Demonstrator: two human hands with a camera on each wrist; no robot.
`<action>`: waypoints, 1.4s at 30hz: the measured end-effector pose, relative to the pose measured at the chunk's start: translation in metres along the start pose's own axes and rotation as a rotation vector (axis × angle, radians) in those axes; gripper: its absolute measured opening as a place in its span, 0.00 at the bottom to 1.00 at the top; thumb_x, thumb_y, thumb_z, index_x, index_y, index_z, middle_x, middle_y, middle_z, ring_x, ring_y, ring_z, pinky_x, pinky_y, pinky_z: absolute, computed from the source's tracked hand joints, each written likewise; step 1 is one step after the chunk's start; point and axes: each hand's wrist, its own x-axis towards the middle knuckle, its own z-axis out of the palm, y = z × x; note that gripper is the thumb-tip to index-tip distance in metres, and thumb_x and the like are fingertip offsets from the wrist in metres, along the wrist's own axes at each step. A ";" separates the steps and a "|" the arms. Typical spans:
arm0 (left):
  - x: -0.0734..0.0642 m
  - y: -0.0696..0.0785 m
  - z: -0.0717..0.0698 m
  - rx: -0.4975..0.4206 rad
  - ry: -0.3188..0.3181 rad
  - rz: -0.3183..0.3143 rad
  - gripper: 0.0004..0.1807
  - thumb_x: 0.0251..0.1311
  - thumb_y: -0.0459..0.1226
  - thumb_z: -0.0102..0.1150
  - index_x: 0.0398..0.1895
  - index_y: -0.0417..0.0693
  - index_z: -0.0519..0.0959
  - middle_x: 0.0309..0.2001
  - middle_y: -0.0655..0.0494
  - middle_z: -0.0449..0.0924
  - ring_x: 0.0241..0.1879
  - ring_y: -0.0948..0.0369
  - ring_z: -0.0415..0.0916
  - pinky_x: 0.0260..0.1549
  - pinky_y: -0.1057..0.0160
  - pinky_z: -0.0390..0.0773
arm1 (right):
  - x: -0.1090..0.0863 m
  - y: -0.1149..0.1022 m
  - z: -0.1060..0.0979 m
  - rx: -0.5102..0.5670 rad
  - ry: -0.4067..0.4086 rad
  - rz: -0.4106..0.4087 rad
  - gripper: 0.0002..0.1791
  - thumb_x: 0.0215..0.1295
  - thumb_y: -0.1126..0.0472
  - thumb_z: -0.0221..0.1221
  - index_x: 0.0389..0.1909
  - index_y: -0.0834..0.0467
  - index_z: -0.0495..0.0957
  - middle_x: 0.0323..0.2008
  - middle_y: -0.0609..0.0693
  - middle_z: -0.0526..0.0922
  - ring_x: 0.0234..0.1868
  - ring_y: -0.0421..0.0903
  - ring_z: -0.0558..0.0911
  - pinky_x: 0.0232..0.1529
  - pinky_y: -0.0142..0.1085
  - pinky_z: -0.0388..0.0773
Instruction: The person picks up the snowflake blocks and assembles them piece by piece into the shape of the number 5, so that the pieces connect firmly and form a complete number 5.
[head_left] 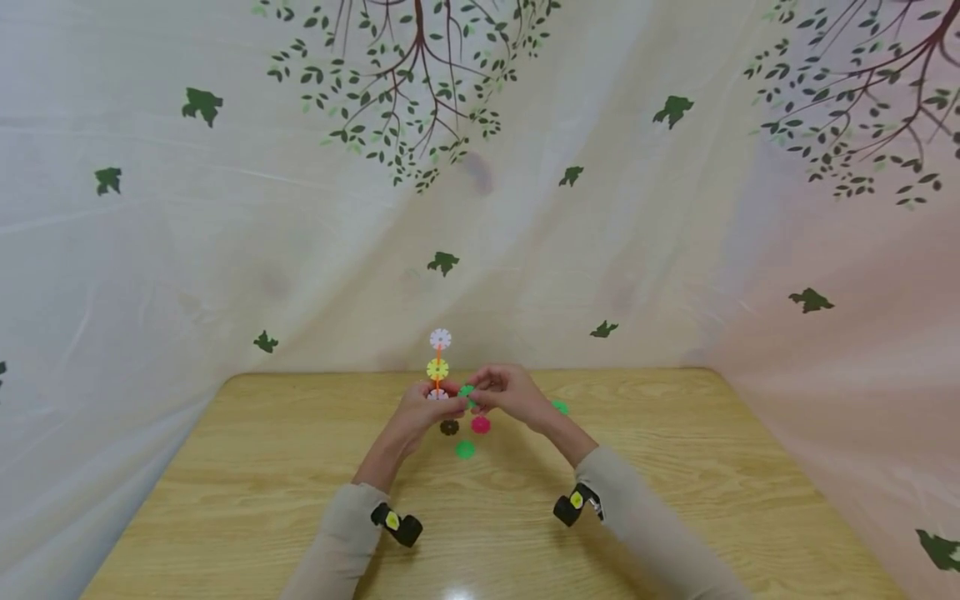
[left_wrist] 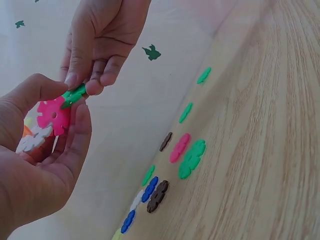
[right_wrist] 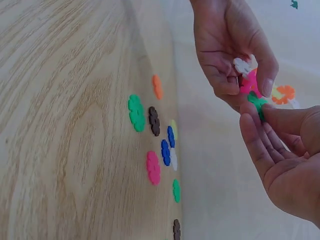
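Note:
My left hand (head_left: 414, 414) grips a chain of interlocking snowflake discs above the table. The chain rises from it in the head view, with a yellow disc (head_left: 438, 369) midway and a white disc (head_left: 440, 338) on top; orange ones between show edge-on. At the lower end, a pink disc (left_wrist: 53, 116) sits beside a white disc (left_wrist: 34, 141) in the left wrist view. My right hand (head_left: 517, 398) pinches a green disc (right_wrist: 258, 104) between thumb and fingers. Its slotted edge meets the pink disc's edge, and the left thumb lies right beside that spot.
Loose discs lie on the wooden table (head_left: 247, 467) below the hands: green (left_wrist: 192, 159), pink (right_wrist: 153, 168), brown (right_wrist: 154, 121), blue (right_wrist: 165, 152), orange (right_wrist: 157, 87) and others. A pale cloth (head_left: 337, 275) with printed leaves hangs behind the table's far edge.

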 end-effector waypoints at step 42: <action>0.000 0.006 -0.035 0.095 0.044 0.003 0.12 0.63 0.33 0.66 0.47 0.38 0.80 0.39 0.55 0.82 0.43 0.52 0.81 0.52 0.52 0.84 | 0.017 0.057 -0.013 -0.490 -0.228 0.027 0.10 0.59 0.69 0.70 0.42 0.65 0.85 0.36 0.55 0.86 0.35 0.39 0.78 0.38 0.28 0.79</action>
